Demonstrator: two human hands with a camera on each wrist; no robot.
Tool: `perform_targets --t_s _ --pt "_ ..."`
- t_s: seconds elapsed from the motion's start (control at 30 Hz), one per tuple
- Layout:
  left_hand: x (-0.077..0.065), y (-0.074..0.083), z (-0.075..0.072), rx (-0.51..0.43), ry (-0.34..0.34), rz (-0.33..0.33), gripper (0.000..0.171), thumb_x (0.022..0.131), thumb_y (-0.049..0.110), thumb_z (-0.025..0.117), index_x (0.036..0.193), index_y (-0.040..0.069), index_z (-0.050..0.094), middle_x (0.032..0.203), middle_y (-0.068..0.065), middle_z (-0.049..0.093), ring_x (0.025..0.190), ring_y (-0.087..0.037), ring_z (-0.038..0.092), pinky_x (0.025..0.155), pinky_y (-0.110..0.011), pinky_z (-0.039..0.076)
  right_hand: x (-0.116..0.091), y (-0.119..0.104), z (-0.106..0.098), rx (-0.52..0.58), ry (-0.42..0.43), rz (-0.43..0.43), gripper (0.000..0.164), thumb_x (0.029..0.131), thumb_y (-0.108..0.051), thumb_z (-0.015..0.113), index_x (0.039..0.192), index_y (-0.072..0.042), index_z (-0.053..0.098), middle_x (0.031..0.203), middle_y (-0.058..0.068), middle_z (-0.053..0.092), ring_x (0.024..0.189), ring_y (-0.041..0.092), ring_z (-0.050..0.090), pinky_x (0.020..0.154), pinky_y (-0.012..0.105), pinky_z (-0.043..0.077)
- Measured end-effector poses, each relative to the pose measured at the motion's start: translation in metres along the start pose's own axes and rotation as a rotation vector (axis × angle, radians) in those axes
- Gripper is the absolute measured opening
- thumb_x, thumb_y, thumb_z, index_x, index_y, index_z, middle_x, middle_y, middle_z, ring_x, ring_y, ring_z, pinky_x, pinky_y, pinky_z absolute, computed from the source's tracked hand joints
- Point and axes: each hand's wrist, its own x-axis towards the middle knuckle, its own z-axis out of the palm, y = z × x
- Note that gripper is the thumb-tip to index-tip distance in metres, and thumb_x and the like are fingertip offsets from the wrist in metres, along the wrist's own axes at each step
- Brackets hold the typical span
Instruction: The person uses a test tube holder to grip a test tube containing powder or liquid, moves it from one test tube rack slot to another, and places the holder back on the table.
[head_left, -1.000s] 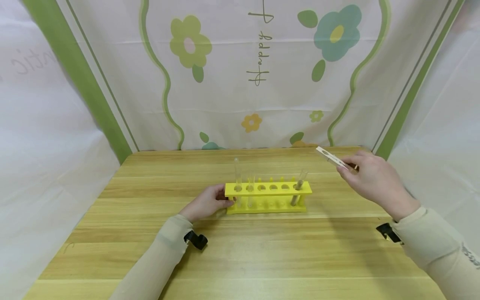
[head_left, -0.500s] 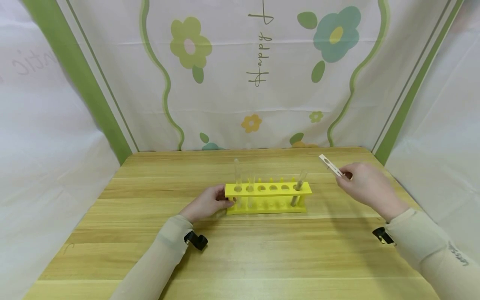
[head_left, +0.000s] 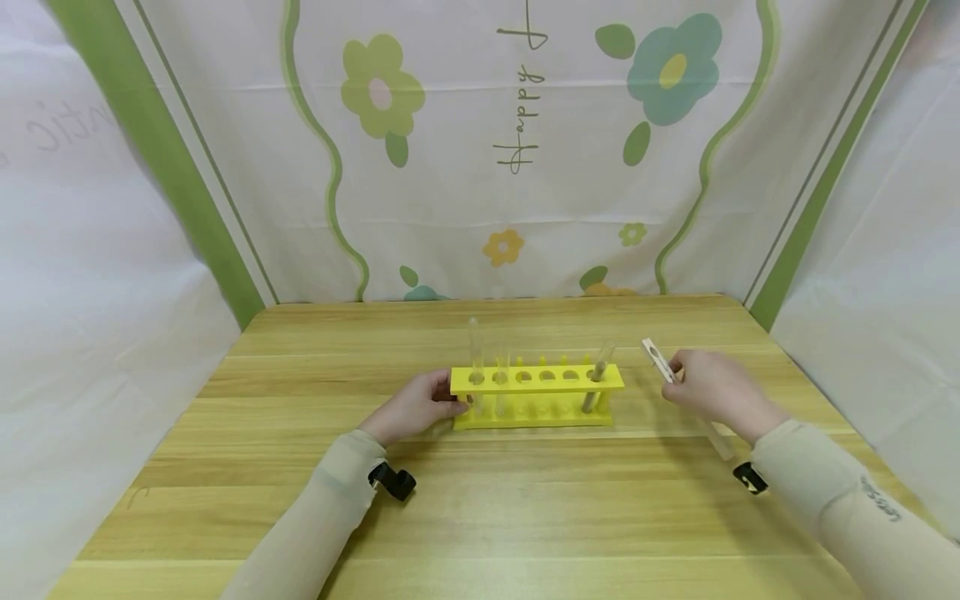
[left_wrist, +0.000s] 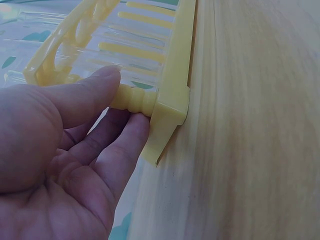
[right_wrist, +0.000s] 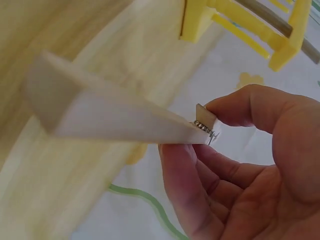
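A yellow test tube rack [head_left: 536, 385] stands upright on the table in the head view. My left hand [head_left: 411, 408] grips its left end; in the left wrist view, thumb and fingers pinch the rack's ridged end post [left_wrist: 134, 99]. Two clear test tubes, one taller [head_left: 476, 346] and one shorter [head_left: 502, 358], stand in the leftmost holes. A tube with grey contents [head_left: 598, 372] leans in the rightmost hole. Right of the rack, my right hand [head_left: 720, 387] holds a wooden test tube clamp [head_left: 657, 359] near its metal spring [right_wrist: 204, 127], apart from the tubes.
The wooden table [head_left: 480, 508] extends around the rack, with a patterned cloth [head_left: 450, 167] hanging behind it. White cloth sides [head_left: 112, 333] border the table left and right. Yellow pegs [head_left: 542, 360] rise along the rack's back.
My right hand has lowered toward the table with the clamp, ending nearer the rack's height, and the clamp has turned steeper. The left hand and the rack stay put.
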Motion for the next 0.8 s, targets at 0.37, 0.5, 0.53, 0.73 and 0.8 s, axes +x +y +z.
perform_targets --t_s 0.37,0.5,0.53,0.73,0.8 --pt "0.001 -0.001 -0.001 0.008 0.003 0.004 0.02 0.096 0.009 0.066 0.116 0.01 0.061 0.112 -0.005 0.067 0.108 -0.019 0.062 0.086 -0.034 0.055 0.007 0.0 0.017 0.068 -0.072 0.033 0.043 0.091 -0.016 0.066 0.117 0.015 0.055 0.078 0.009 0.062 0.057 0.017 0.058 0.049 0.03 0.052" --pt "0.001 -0.001 -0.001 0.017 0.007 0.007 0.02 0.096 0.01 0.067 0.116 0.01 0.062 0.112 -0.004 0.067 0.108 -0.018 0.062 0.087 -0.034 0.055 0.01 -0.001 0.022 0.083 -0.085 0.048 0.043 0.092 -0.016 0.065 0.118 0.015 0.054 0.082 0.011 0.062 0.058 0.017 0.059 0.049 0.029 0.053" --pt "0.001 -0.001 -0.001 0.019 0.008 0.008 0.02 0.096 0.009 0.067 0.115 0.01 0.062 0.112 -0.004 0.067 0.108 -0.018 0.062 0.086 -0.034 0.055 0.011 -0.001 0.023 0.085 -0.087 0.049 0.043 0.093 -0.017 0.065 0.118 0.015 0.054 0.082 0.011 0.062 0.058 0.017 0.059 0.049 0.029 0.053" --pt "0.001 -0.002 -0.001 0.026 0.011 0.011 0.021 0.096 0.008 0.066 0.117 0.01 0.062 0.111 -0.004 0.067 0.106 -0.018 0.062 0.086 -0.033 0.055 0.019 -0.001 0.028 0.075 -0.094 0.044 0.036 0.094 -0.018 0.061 0.113 0.013 0.057 0.074 0.007 0.059 0.052 0.015 0.056 0.048 0.03 0.052" --pt "0.001 -0.002 -0.001 0.029 0.013 0.009 0.022 0.096 0.008 0.066 0.117 0.01 0.062 0.111 -0.004 0.067 0.106 -0.018 0.062 0.086 -0.033 0.055 0.022 -0.002 0.03 0.067 -0.096 0.044 0.031 0.094 -0.017 0.06 0.109 0.01 0.058 0.07 0.007 0.058 0.05 0.015 0.055 0.047 0.03 0.05"
